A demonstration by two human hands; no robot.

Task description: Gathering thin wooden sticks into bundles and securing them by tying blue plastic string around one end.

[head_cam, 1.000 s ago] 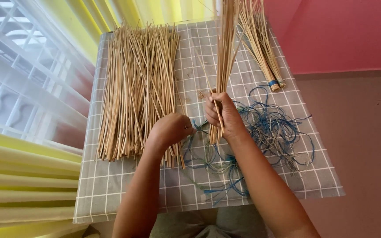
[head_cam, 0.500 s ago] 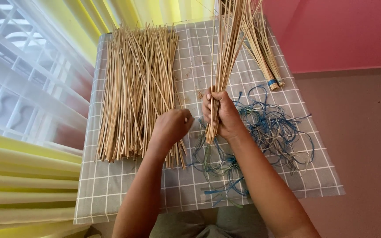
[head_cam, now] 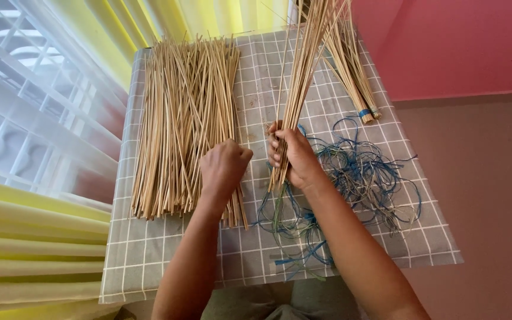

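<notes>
My right hand [head_cam: 291, 157] grips a bunch of thin tan sticks [head_cam: 303, 71] near its lower end. The bunch stands nearly upright and fans out past the top edge. My left hand [head_cam: 223, 169] is curled into a fist just left of it. It rests at the right edge of a wide pile of loose sticks [head_cam: 179, 124] lying on the grey checked cloth [head_cam: 149, 261]. Whether its fingers pinch any sticks is hidden. A tangle of blue and green strings [head_cam: 357, 172] lies under and right of my right hand.
A tied stick bundle [head_cam: 351, 65] with a blue band [head_cam: 365, 112] lies at the cloth's far right. A yellow curtain [head_cam: 25, 237] and white window grille [head_cam: 25, 118] are on the left. A pink wall [head_cam: 457, 41] and brown floor [head_cam: 493, 207] are on the right.
My left hand has lifted off the lower part of the loose pile and moved up and right, closer to my right hand. The held bunch stays almost in place.
</notes>
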